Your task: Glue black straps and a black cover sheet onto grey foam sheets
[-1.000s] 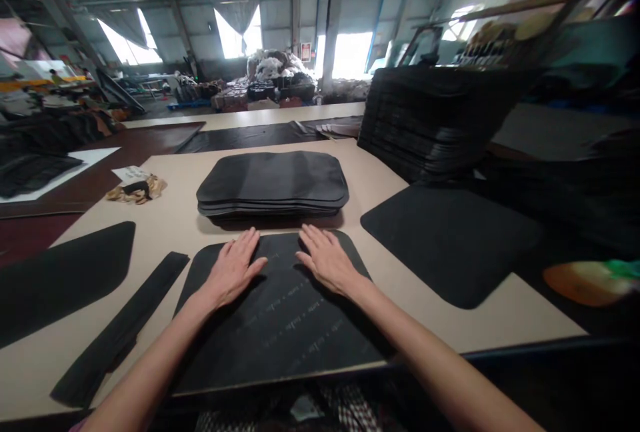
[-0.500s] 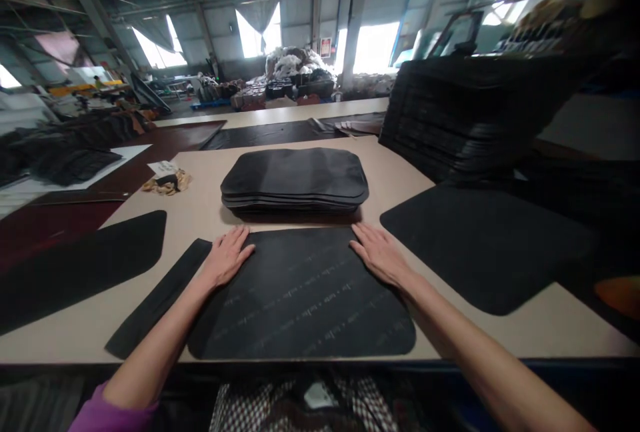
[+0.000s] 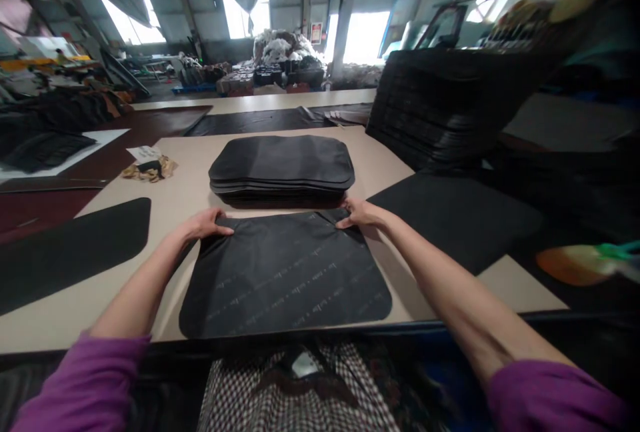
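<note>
Black sheet [image 3: 285, 279] held on the tabletop [image 3: 185, 185].
The left hand [image 3: 203, 224] and right hand [image 3: 359, 213] close their fingers on its 11 and 1 o'clock corners; a stack [image 3: 281, 162] lies just beside at 12.

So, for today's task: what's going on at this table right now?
A person in purple sleeves stands at a tan worktable. The left hand and the right hand each grip a far corner of a black sheet with faint printed lines, which lies flat at the near edge. Just beyond it sits a low stack of rounded black panels. Single black pieces lie to the left and to the right.
</note>
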`<state>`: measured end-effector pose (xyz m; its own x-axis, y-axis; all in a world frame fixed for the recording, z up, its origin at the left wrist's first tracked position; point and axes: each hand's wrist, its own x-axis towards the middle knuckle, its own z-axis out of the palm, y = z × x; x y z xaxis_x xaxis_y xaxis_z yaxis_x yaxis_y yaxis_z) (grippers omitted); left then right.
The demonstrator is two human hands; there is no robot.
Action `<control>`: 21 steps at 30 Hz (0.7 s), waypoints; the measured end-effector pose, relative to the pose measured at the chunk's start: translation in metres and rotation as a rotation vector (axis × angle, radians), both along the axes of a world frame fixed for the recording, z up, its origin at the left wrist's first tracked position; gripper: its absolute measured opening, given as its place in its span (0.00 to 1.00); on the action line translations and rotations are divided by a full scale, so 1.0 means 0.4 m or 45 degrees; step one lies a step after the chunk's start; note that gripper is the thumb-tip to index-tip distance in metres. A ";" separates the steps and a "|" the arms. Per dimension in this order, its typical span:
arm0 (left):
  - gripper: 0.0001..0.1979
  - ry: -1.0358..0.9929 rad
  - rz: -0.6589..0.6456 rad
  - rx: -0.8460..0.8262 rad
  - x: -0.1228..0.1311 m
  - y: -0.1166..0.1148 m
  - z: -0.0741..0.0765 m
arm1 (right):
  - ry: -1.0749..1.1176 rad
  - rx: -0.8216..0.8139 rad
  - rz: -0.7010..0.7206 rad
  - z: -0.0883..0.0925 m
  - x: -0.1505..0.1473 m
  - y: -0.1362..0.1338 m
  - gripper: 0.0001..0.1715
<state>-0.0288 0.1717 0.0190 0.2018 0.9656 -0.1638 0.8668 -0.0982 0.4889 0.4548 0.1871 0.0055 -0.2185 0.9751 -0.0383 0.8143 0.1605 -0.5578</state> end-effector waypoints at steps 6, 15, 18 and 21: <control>0.27 -0.284 0.141 -0.161 -0.001 -0.029 0.022 | 0.256 -0.238 -0.083 0.007 0.006 -0.037 0.21; 0.28 -0.805 0.553 -0.213 -0.020 -0.296 -0.015 | 0.854 -0.448 -0.217 -0.022 0.039 -0.304 0.29; 0.25 -1.072 0.676 -0.391 0.008 -0.387 -0.025 | 1.180 -0.609 -0.259 -0.014 0.008 -0.383 0.23; 0.25 -1.295 0.819 -0.458 0.039 -0.441 -0.015 | 1.242 -0.433 -0.356 0.018 -0.028 -0.426 0.23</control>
<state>-0.0131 -0.0048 0.0130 -0.0989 0.8690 -0.4848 -0.0768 0.4791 0.8744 0.4436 0.0165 0.0127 -0.0720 0.9662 -0.2474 -0.0243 -0.2496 -0.9680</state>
